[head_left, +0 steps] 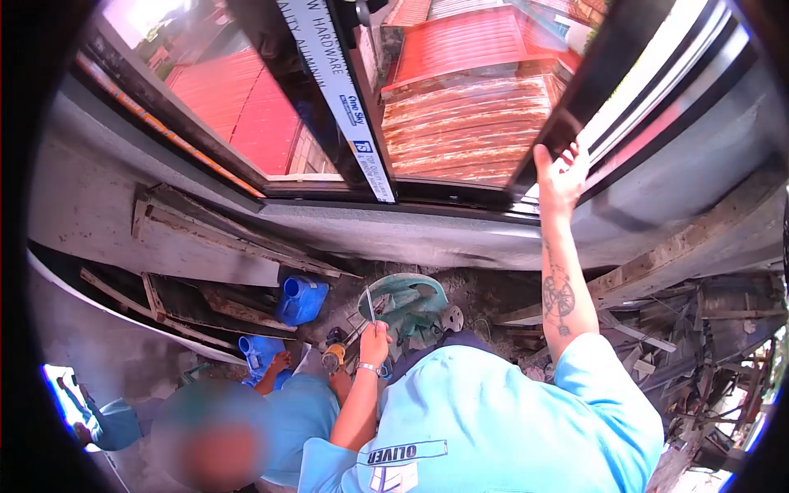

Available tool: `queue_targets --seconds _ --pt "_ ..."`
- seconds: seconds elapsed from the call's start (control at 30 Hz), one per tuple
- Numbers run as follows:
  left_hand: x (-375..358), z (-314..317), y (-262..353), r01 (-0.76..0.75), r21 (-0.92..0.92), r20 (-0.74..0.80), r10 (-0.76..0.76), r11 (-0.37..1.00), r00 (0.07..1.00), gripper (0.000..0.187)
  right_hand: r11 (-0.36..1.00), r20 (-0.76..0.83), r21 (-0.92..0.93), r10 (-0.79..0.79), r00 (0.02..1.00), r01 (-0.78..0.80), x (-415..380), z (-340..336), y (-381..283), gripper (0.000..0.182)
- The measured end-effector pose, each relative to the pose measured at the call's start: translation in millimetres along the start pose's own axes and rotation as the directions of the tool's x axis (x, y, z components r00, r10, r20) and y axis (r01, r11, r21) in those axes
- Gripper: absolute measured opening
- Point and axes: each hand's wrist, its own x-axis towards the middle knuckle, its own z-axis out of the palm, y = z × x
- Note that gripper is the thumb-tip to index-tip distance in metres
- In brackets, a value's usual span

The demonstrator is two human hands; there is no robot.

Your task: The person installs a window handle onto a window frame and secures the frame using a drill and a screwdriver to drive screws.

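Note:
My left hand [376,343], with a metal band at the wrist, is closed around a thin metal rod-like tool [370,306] that points up toward the window. The tool's handle is hidden in my fist. Further right and higher, my right hand [563,177] reaches to the dark window frame [546,152], its fingers apart and touching the frame's lower right part. A glass pane [472,107] lies left of that hand. A white label strip [349,107] with printed lettering runs down the middle upright of the window.
Below the sill [411,226] stand a green tub [403,296] and blue plastic jugs [302,300]. A co-worker in a blue shirt [300,427] crouches at left near a yellow power tool [333,356]. Wooden boards [222,230] and scrap [657,345] lie along the wall.

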Motion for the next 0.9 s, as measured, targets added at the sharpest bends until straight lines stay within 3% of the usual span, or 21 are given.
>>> queue_targets --seconds 0.1,0.13,0.17,0.2,0.27,0.33,0.47,0.53,0.63,0.7,0.87,0.9 --pt "6.7 6.2 0.4 -0.020 -0.059 0.002 0.020 0.998 1.000 0.031 0.996 0.132 -0.007 0.086 0.987 -0.086 -9.0 18.0 -14.6 0.065" --pt "9.3 8.9 4.9 -0.053 -0.100 -0.006 0.053 0.994 0.999 0.030 0.999 0.137 0.016 0.040 0.990 -0.043 -7.9 29.3 -11.1 0.060" --pt "7.4 7.9 15.2 -0.061 -0.105 0.001 0.062 0.993 0.998 0.030 0.991 0.209 0.033 0.120 0.971 -0.130 -5.3 38.8 -13.5 0.058" --pt "8.1 8.0 16.0 -0.062 -0.103 0.000 0.062 0.993 0.998 0.030 0.975 0.283 0.044 0.195 0.939 -0.216 -3.5 47.8 -17.8 0.055" --pt "6.8 8.6 15.8 -0.111 -0.109 -0.024 0.109 0.988 0.994 0.030 0.963 0.460 0.120 0.161 0.873 -0.241 -3.0 61.7 -28.9 0.049" --pt "4.5 10.1 8.7 -0.095 -0.117 -0.051 0.090 0.989 0.995 0.029 0.956 0.578 0.071 0.193 0.793 -0.284 -5.5 85.4 -25.5 0.041" --pt "-11.9 10.7 3.5 -0.027 -0.099 -0.089 0.018 0.995 0.996 0.029 0.835 0.655 0.391 0.043 0.754 -0.388 -20.4 130.3 -23.7 0.024" --pt "-14.4 13.8 -12.6 -0.014 -0.071 -0.098 0.007 0.997 0.995 0.028 0.832 0.669 0.415 -0.006 0.743 -0.368 -23.5 141.8 -21.1 0.018" --pt "-16.8 13.5 -20.5 0.018 -0.048 -0.084 -0.022 0.999 0.996 0.028 0.930 0.670 0.258 0.025 0.742 -0.264 -16.3 127.5 -32.5 0.020" --pt "-16.3 12.8 -18.4 0.049 -0.055 -0.066 -0.052 0.997 0.996 0.029 0.994 0.656 0.021 0.070 0.752 -0.111 -8.0 103.1 -51.8 0.024" --pt "-14.1 9.6 -3.4 0.000 -0.025 -0.069 -0.002 1.000 0.998 0.031 0.992 0.516 0.101 0.017 0.857 -0.080 3.4 65.7 -32.6 0.028" --pt "-10.3 9.8 -6.5 -0.019 -0.045 -0.063 0.016 0.999 0.998 0.031 0.994 0.505 0.045 0.061 0.861 -0.096 7.9 53.8 -32.9 0.028"
